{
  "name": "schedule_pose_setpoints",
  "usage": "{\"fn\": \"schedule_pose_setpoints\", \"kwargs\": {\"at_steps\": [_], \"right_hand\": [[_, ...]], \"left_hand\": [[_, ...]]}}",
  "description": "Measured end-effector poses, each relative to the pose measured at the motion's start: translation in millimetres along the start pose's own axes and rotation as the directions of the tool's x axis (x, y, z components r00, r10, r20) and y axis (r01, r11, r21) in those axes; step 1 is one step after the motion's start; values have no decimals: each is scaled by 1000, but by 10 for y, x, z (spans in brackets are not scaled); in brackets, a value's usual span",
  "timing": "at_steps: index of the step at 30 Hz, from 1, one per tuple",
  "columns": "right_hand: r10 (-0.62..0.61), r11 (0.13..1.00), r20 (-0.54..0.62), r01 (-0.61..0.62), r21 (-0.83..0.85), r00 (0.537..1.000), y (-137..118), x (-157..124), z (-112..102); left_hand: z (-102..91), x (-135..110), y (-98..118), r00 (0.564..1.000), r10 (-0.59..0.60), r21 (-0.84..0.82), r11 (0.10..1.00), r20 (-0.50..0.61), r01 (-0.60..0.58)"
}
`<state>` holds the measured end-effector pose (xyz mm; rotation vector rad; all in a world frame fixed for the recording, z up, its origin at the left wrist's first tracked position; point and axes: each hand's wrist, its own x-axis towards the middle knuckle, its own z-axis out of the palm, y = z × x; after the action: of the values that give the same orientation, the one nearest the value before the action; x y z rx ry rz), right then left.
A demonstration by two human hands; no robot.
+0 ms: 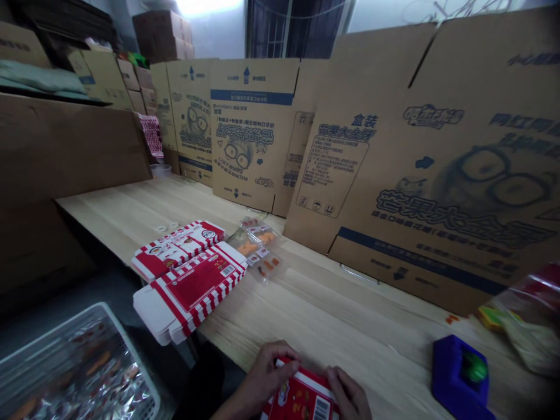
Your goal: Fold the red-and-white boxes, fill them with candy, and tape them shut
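Note:
A small red-and-white printed carton (301,394) is at the bottom of the head view, partly cut off by the frame's lower edge. My left hand (266,376) grips its left side, thumb laid over the top edge. On the right side my right hand (349,394) has its fingers wrapped against the carton. Further back on the wooden table (332,315) lies a stack of flat red-and-white striped cartons (196,280). Clear packets with orange pieces (258,248) lie beside that stack.
A white plastic basket (131,344) full of wrapped packets stands low at the left. A blue tape dispenser (457,373) sits at the right. Large brown cardboard boxes (420,157) line the table's back edge. Plastic bags (529,326) lie at the far right.

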<state>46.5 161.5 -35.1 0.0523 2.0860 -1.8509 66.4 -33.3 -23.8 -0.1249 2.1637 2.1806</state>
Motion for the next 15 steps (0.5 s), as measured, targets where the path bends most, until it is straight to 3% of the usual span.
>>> {"fn": "schedule_pose_setpoints", "kwargs": {"at_steps": [2,7,10,15], "right_hand": [[92,995,139,-97,28,986,-124,88,-104],[247,967,333,-256,-19,910,-290,251,-221],[280,952,355,-304,14,892,-298,242,-208],[284,934,371,-342,100,884,-313,144,-194]], "left_hand": [[31,-1,101,997,-74,2,997,-3,74],[111,9,230,970,-238,82,967,-39,241],[128,-9,184,942,-318,27,946,-107,322],[163,-41,151,937,-343,-190,926,-71,325]]}}
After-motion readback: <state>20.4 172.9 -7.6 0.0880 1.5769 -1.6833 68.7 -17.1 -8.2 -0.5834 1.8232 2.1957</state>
